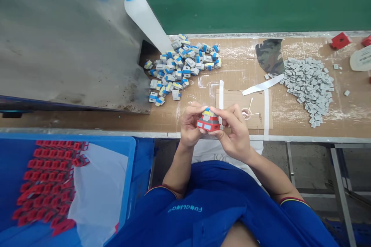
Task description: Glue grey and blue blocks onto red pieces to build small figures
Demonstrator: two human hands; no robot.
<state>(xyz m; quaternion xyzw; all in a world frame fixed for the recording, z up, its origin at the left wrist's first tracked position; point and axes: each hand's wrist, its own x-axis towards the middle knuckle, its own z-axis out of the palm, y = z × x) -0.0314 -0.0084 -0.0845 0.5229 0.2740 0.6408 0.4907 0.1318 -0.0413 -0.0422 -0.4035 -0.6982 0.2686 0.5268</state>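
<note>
**Left hand (189, 123) and right hand (233, 133) pinch a layered block piece (208, 120) at the bench edge**

I have the layered block piece at the center of my view, held right at the near edge of the wooden workbench (243, 52). Its base is red, with a gray band above it and small white, yellow and blue blocks on top. The grip is pressed together, not spread: the left fingers (194, 107) curl around the piece's left side, and the right fingers (223, 111) wrap over its right side. I cannot tell exactly where each thumb sits.

At 12 o'clock, a heap of blue, white and gray blocks (179, 67) lies on the bench. At 11 o'clock, a white squeeze bottle (143, 17) with a blue nozzle tilts against a scuffed metal sheet (66, 38). Just past the right hand, at 1 o'clock, a cardboard sheet (237, 100) holds a small dish (246, 114) with thin white sticks in it. Farther out at 2 o'clock, a pile of small gray pieces (307, 88) lies beside a camouflage cloth (269, 56). At 8 o'clock, a blue crate (130, 162) holds rows of red parts (46, 185).
</note>
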